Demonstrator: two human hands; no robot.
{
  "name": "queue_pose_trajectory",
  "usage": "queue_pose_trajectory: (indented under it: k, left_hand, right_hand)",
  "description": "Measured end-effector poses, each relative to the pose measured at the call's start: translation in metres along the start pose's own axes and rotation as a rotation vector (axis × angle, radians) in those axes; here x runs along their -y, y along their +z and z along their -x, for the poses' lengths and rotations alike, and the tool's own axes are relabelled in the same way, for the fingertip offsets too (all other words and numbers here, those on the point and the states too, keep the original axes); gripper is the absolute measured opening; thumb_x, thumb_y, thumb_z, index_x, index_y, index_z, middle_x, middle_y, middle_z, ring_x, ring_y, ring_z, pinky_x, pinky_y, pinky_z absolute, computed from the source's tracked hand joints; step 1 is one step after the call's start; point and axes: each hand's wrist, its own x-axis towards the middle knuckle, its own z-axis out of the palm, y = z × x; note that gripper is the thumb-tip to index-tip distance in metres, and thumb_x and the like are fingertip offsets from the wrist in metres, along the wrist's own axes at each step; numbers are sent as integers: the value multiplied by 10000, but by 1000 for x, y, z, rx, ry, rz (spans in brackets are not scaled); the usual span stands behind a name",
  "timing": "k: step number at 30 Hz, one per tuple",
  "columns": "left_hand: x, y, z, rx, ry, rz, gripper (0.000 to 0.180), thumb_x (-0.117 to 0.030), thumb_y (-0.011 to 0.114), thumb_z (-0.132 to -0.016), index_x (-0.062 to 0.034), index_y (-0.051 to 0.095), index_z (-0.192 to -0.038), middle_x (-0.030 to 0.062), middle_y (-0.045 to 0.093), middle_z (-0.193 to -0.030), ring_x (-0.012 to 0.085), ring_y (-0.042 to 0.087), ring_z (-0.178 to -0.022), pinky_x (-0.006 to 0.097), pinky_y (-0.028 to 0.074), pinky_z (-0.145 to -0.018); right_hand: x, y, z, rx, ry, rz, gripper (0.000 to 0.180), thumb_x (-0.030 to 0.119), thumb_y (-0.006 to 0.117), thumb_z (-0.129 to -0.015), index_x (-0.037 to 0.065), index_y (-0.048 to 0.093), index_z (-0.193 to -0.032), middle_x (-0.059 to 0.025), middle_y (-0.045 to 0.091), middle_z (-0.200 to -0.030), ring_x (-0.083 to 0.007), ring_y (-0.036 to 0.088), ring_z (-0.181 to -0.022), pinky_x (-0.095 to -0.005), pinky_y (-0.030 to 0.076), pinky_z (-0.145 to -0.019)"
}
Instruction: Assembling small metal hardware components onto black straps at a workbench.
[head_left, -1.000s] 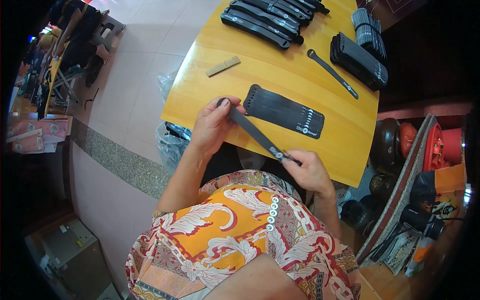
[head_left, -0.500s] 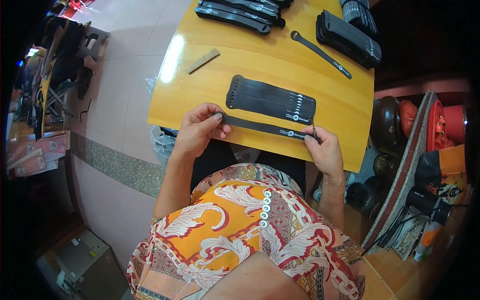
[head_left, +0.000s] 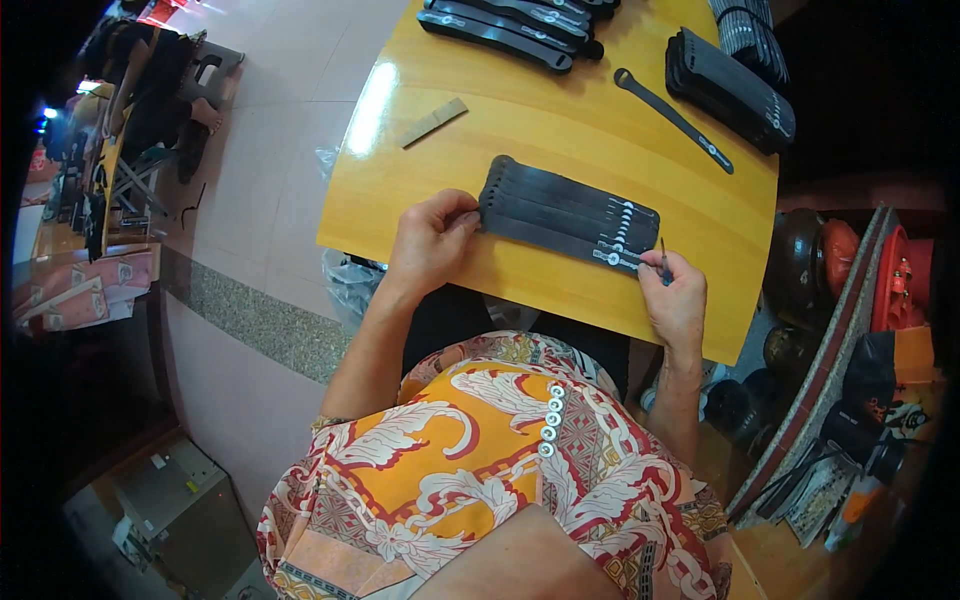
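A fanned row of several flat black straps lies on the yellow wooden table. My left hand pinches the left end of the nearest strap at the row's left edge. At the right end of that strap, my right hand presses down while holding a thin dark pointed tool upright between its fingers. The strap lies flat, lined up with the others.
More black straps lie stacked at the table's far edge and far right. A single strap and a small tan block lie between. Helmets and clutter crowd the floor at right. A plastic bag sits under the table.
The strap that I held lifted and slanted near the table's front edge has been moved up and laid flat against the row. Both hands followed it.
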Motion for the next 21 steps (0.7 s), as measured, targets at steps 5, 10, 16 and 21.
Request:
queue_pose_trajectory:
  k: [5, 10, 16, 21]
  left_hand:
    - [-4, 1, -4, -27, 44, -221, 72, -33, 610, -803, 21, 608, -851, 32, 598, -688, 77, 534, -590, 228, 438, -537]
    - [-11, 5, -6, -70, 20, -286, 89, -45, 625, -776, 24, 619, -832, 49, 603, -650, 85, 547, -602, 242, 453, -562]
    - [-9, 7, -5, -82, 14, -334, 98, -65, 631, -770, 11, 628, -832, 59, 607, -633, 86, 552, -597, 249, 459, -568]
    - [-8, 9, -7, -76, 38, -349, 101, -72, 636, -768, 9, 629, -829, 58, 606, -631, 85, 549, -595, 248, 456, -565]
  right_hand:
    - [6, 0, -2, -17, 97, -2, 132, 57, 613, -761, -38, 631, -852, -54, 596, -640, -88, 532, -590, -243, 435, -553]
    - [-2, 4, -3, -41, 127, -27, 129, 45, 607, -752, -40, 632, -845, -46, 594, -633, -74, 527, -575, -231, 433, -538]
    - [-4, 5, -3, -64, 140, -39, 130, 48, 601, -745, -43, 631, -834, -44, 592, -619, -69, 528, -559, -224, 434, -530]
    - [-3, 7, -2, -112, 104, -10, 120, 53, 595, -739, -35, 630, -813, -63, 597, -610, -89, 546, -546, -237, 445, -532]
